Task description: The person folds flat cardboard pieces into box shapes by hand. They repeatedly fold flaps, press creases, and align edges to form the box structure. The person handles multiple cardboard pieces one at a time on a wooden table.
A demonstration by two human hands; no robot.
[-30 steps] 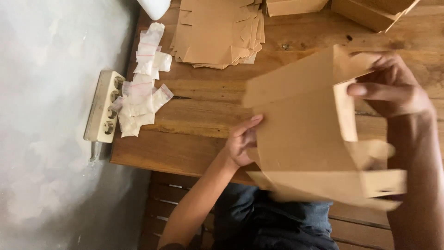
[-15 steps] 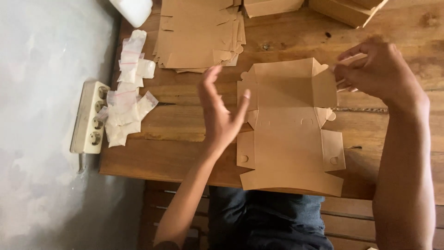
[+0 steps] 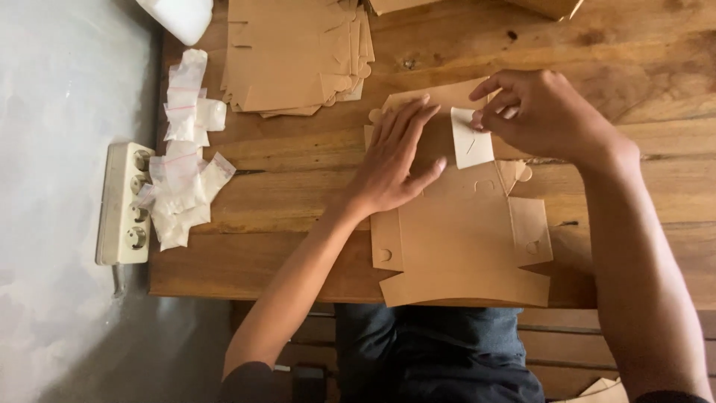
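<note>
Centrally, a flat brown cardboard box blank [image 3: 462, 246] lies on the wooden table [image 3: 298, 216], its near flap overhanging the table's edge at 6 o'clock. The left hand [image 3: 395, 160] rests open on the blank's upper part, palm down and fingers spread toward 1 o'clock, pressing the card flat without gripping anything. The right hand [image 3: 541, 112], at 1 o'clock from the blank's middle, has its fingertips closed in a pinch on a raised side flap [image 3: 471, 145], whose pale inner face turns toward the camera; whether the thumb lies behind the flap cannot be told.

At 11 o'clock a stack of unfolded blanks [image 3: 294, 56] lies near the table's far edge. At 9 o'clock a heap of small clear zip bags [image 3: 185, 160] sits beside a white power strip [image 3: 123, 203] on the grey floor.

Judged risks: should the flat hand ease its pressure while the flap is bent, the blank would probably slide or lift, and the crease would form off its scored line. Bending the flap too sharply might tear the thin card near the small tabs [image 3: 522, 173] at its base. The overhanging near flap could catch against the person's lap and drag the blank toward 6 o'clock.
</note>
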